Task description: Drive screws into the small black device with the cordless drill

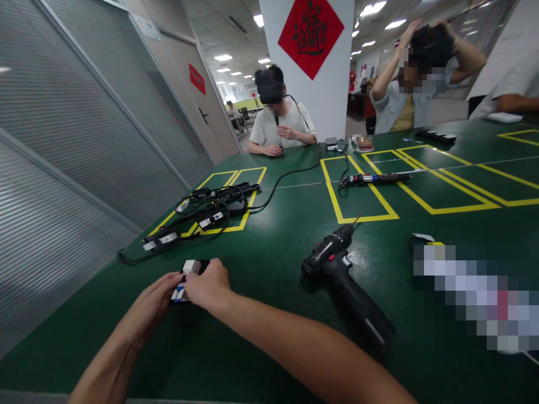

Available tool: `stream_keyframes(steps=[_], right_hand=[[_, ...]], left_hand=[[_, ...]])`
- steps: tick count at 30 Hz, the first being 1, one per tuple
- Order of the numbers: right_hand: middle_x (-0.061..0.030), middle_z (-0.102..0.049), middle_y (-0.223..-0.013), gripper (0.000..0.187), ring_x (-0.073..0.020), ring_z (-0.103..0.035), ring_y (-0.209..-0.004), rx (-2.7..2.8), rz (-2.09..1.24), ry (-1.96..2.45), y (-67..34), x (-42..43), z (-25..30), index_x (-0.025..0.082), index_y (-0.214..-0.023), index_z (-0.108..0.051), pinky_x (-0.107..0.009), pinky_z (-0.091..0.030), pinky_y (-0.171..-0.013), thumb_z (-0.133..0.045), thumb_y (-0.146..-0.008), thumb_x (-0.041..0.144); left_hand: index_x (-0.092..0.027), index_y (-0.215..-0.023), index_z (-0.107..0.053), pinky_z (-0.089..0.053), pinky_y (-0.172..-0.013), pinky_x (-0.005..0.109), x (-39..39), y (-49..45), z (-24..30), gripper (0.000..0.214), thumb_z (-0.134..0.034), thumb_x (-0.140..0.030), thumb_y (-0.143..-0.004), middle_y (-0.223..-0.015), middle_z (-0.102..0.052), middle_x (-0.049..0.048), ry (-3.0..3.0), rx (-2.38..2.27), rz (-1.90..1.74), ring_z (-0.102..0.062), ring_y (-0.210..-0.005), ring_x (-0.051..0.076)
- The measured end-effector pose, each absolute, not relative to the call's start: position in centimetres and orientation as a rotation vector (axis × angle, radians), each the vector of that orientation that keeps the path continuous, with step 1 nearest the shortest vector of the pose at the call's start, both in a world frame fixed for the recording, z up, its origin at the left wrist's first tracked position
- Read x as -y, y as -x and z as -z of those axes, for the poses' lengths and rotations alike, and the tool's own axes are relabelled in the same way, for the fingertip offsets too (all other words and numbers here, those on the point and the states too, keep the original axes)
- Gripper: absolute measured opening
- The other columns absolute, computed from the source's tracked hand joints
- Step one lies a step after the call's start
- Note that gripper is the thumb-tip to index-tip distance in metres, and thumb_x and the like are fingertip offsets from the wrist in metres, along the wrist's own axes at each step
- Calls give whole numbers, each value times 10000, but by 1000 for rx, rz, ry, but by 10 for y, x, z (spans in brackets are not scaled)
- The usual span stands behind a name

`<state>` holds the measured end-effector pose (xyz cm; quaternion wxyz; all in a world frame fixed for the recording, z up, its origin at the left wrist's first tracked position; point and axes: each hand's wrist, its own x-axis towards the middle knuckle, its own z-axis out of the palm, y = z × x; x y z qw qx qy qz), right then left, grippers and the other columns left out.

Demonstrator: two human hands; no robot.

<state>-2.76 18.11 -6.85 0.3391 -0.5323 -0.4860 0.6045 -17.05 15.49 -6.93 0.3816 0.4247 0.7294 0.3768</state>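
Observation:
Both of my hands meet over a small black and white device [188,274] lying on the green table [269,241] near its left front. My left hand [155,302] grips its near end, fingers curled round it. My right hand [209,285] closes over its right side, with the forearm crossing in from the lower right. A white block shows at the device's far end. Most of the device is hidden under my fingers.
A black cordless drill [346,279] lies to the right of my hands. A tangle of black cables and devices [202,216] sits behind them in a yellow-taped box. A screwdriver-like tool [373,179] lies further back. Two people sit at the far edge.

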Motion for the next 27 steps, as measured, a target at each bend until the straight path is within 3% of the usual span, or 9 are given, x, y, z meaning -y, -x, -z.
stream_keyframes(steps=[5,12,16,18,20,22,24,27], right_hand=[[-77,-582,-1143,321,-214,-598,-952,1057,-1403,1325,8,-188,60,166,-1168,-528,-419,-493,-793,-549,-873,289],[-80,-570,-1157,317,-211,-597,-944,830,-1178,1375,-63,-208,48,168,-1178,-518,-415,-496,-783,-529,-885,288],[-88,-559,-1176,335,-226,-585,-978,855,-1153,1426,-98,-183,41,174,-1201,-498,-428,-478,-813,-529,-880,265],[-138,-576,-1136,418,-242,-607,-936,957,-1170,1388,-113,-156,34,126,-1241,-470,-389,-493,-778,-550,-843,229],[-88,-613,-1069,434,-200,-637,-810,1123,-1182,1284,-131,-126,25,174,-1225,-501,-313,-521,-670,-586,-804,233],[-34,-651,-937,312,-184,-627,-793,1318,-1134,1195,-153,-100,18,219,-1126,-589,-309,-503,-722,-560,-816,212],[-73,-630,-1005,282,-225,-580,-938,1760,-702,1244,-175,-84,18,199,-1112,-597,-381,-448,-843,-472,-860,175],[-166,-569,-1127,373,-305,-510,-1033,1961,-210,1626,-204,-80,33,135,-1214,-529,-472,-413,-864,-504,-848,205]], left_hand=[[-337,-908,-632,-454,-633,182,-189,131,49,259,-643,-465,-683,-862,-669,-132,-1150,-1664,-1031,-552,-744,74],[-149,-922,-652,-437,-579,218,-253,32,27,421,-690,-428,-608,-795,-654,30,-1347,-1322,-949,-574,-665,126],[-134,-909,-672,-425,-600,241,-286,-25,34,445,-670,-460,-606,-802,-662,51,-1664,-1295,-783,-573,-665,141],[-142,-909,-678,-427,-628,254,-300,-49,41,453,-659,-479,-607,-797,-670,49,-1802,-1318,-725,-577,-692,156],[-141,-928,-679,-436,-679,266,-310,-69,49,466,-647,-485,-615,-853,-680,57,-1901,-1231,-672,-589,-760,177],[-137,-976,-670,-444,-712,278,-318,-83,58,501,-653,-481,-612,-894,-682,62,-1963,-1122,-581,-597,-800,191],[-139,-1056,-642,-452,-715,284,-323,-90,65,548,-650,-478,-625,-915,-684,62,-1985,-1023,-481,-602,-792,188],[-166,-1168,-579,-452,-783,298,-329,-91,75,582,-619,-471,-674,-1034,-657,61,-2043,-950,-476,-596,-871,188]])
